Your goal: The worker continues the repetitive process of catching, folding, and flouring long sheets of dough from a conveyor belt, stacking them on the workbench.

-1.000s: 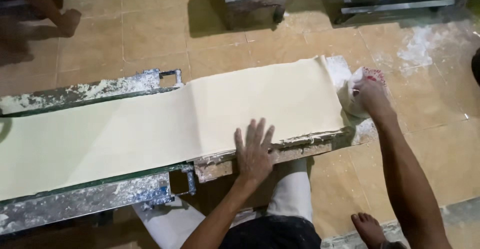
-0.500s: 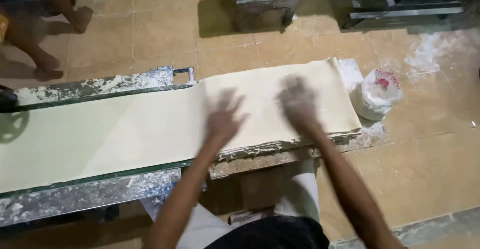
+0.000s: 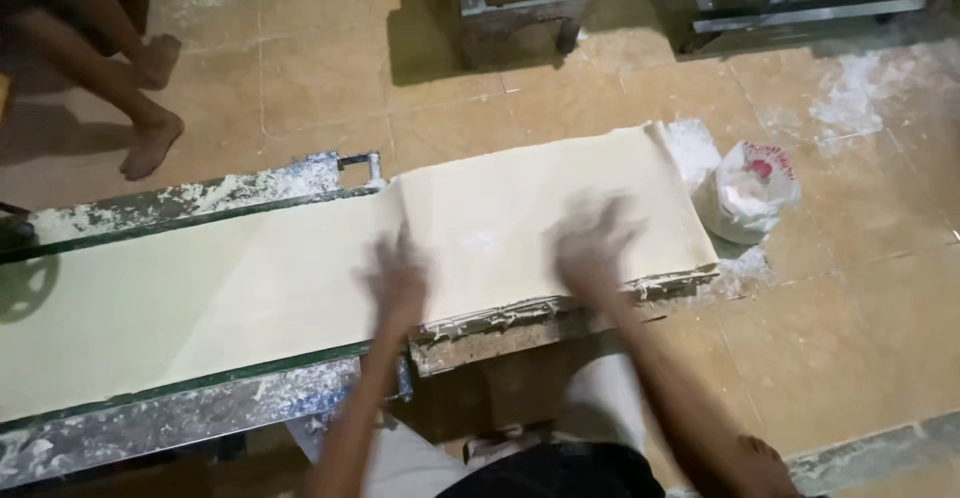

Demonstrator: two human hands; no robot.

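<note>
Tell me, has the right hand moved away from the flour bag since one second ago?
Yes. The right hand left the white flour bag and now lies on the dough sheet, leftward.

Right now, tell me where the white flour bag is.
In the head view the flour bag stands on the tiled floor at the right, just beyond the end of the dough sheet, apart from the right hand.

Both arms extended forward. Left hand and right hand palm-down, fingers spread, 2 hands well apart, both motion-blurred. Nothing grasped.
</note>
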